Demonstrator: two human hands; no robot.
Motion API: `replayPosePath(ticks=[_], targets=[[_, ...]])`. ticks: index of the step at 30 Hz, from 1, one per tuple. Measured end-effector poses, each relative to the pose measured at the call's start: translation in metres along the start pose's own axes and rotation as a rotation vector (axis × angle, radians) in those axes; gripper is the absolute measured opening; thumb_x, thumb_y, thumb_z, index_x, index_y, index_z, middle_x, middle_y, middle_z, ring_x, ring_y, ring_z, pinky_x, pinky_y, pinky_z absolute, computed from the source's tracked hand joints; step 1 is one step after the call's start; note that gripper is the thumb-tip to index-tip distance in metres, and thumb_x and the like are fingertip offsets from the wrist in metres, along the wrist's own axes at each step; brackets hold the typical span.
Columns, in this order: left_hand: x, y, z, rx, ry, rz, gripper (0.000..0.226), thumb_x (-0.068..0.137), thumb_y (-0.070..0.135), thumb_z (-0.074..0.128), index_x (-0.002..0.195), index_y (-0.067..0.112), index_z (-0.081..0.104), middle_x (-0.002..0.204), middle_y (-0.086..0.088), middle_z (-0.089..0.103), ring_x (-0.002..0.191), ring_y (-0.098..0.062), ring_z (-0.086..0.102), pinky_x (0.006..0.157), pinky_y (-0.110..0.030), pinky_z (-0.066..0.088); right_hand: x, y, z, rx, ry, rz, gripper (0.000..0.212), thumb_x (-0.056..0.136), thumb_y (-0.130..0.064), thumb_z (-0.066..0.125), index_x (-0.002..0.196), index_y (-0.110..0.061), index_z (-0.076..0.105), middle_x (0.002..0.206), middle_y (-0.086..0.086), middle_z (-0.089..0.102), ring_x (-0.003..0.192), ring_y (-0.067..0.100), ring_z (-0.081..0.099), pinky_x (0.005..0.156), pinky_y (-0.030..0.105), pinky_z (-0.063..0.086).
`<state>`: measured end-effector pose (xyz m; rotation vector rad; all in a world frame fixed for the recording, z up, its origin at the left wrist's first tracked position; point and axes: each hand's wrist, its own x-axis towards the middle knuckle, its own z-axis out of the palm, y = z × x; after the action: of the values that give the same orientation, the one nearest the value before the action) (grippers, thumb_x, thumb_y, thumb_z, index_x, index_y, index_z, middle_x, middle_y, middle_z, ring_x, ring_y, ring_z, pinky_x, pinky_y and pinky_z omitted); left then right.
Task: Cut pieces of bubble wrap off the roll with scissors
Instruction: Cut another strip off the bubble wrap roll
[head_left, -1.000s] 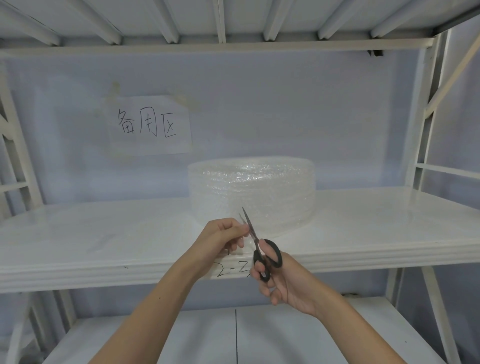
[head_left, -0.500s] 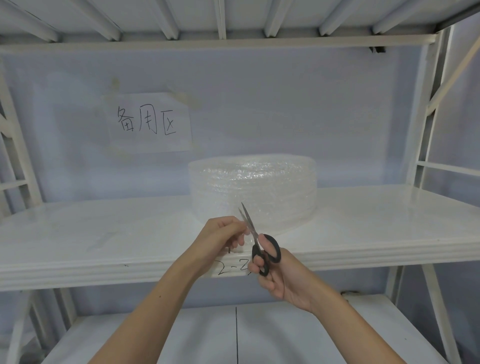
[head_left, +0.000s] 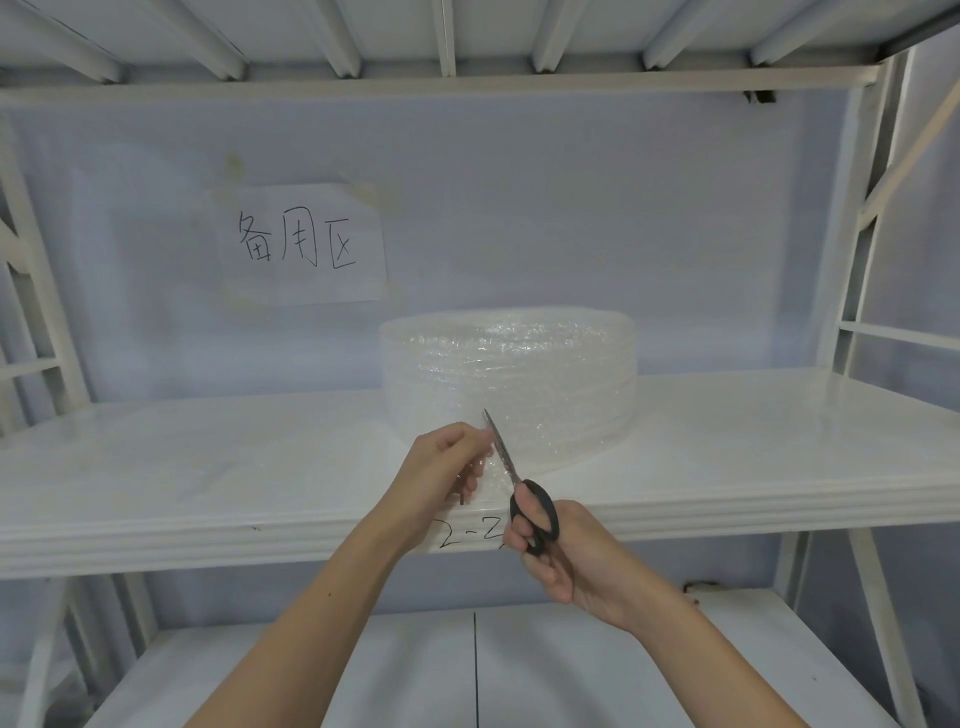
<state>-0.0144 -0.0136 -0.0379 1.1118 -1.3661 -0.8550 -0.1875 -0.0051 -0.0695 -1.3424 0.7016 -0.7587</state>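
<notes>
A clear roll of bubble wrap (head_left: 524, 379) lies flat on the white middle shelf (head_left: 208, 467). Its loose end (head_left: 485, 470) hangs toward me at the shelf's front edge. My left hand (head_left: 441, 467) pinches that loose end from the left. My right hand (head_left: 561, 556) holds black-handled scissors (head_left: 519, 493), their blades closed together and pointing up and away along the wrap, right beside my left fingertips.
A paper sign with handwriting (head_left: 301, 244) is taped to the back wall. White upright posts (head_left: 852, 234) frame the rack at both sides. A lower shelf (head_left: 467, 670) lies under my arms, and the upper shelf's ribs (head_left: 447, 36) run overhead.
The scissor blades, slightly apart a second ago, have closed on the wrap. Both hands have shifted a little up and away.
</notes>
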Motion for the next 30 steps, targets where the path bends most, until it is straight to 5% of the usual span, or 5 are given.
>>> replayPosePath(ticks=[4, 10, 20, 27, 30], targets=[[-0.001, 0.0, 0.003, -0.01, 0.022, 0.021, 0.019, 0.095, 0.013, 0.058, 0.077, 0.009, 0.06, 0.057, 0.0, 0.051, 0.045, -0.011, 0.042, 0.044, -0.019, 0.036, -0.002, -0.001, 0.0, -0.021, 0.01, -0.007, 0.047, 0.072, -0.059, 0.064, 0.07, -0.015, 0.048, 0.068, -0.002, 0.052, 0.036, 0.01, 0.04, 0.031, 0.016, 0.029], [0.0, -0.001, 0.002, -0.025, 0.035, 0.039, 0.025, 0.092, 0.007, 0.057, 0.068, 0.012, 0.06, 0.059, -0.002, 0.051, 0.05, -0.014, 0.043, 0.048, -0.024, 0.039, -0.007, 0.006, 0.001, 0.018, -0.032, 0.006, 0.049, 0.08, -0.061, 0.061, 0.07, -0.015, 0.046, 0.066, -0.003, 0.05, 0.036, 0.011, 0.039, 0.03, 0.018, 0.031], [0.0, -0.001, -0.002, -0.043, -0.029, 0.036, 0.021, 0.091, 0.007, 0.062, 0.07, 0.01, 0.064, 0.058, -0.001, 0.05, 0.051, -0.013, 0.043, 0.048, -0.022, 0.038, -0.001, -0.006, 0.008, -0.047, 0.019, 0.011, 0.052, 0.07, -0.065, 0.06, 0.071, -0.014, 0.05, 0.069, -0.002, 0.054, 0.036, 0.011, 0.039, 0.03, 0.018, 0.028], [0.0, 0.0, -0.002, -0.026, -0.05, 0.021, 0.022, 0.09, 0.01, 0.064, 0.069, 0.012, 0.061, 0.06, -0.001, 0.05, 0.05, -0.012, 0.044, 0.047, -0.017, 0.037, 0.002, -0.001, 0.002, -0.089, 0.035, -0.021, 0.042, 0.091, -0.046, 0.058, 0.065, -0.015, 0.05, 0.075, 0.004, 0.051, 0.036, 0.009, 0.033, 0.032, 0.016, 0.024], [-0.001, 0.002, -0.001, -0.058, -0.037, 0.014, 0.023, 0.091, 0.017, 0.065, 0.068, 0.012, 0.062, 0.061, -0.001, 0.051, 0.049, -0.012, 0.045, 0.046, -0.019, 0.037, 0.003, 0.0, 0.002, -0.119, 0.044, -0.016, 0.046, 0.086, -0.055, 0.061, 0.066, -0.015, 0.051, 0.073, 0.011, 0.044, 0.035, 0.01, 0.03, 0.032, 0.017, 0.024]])
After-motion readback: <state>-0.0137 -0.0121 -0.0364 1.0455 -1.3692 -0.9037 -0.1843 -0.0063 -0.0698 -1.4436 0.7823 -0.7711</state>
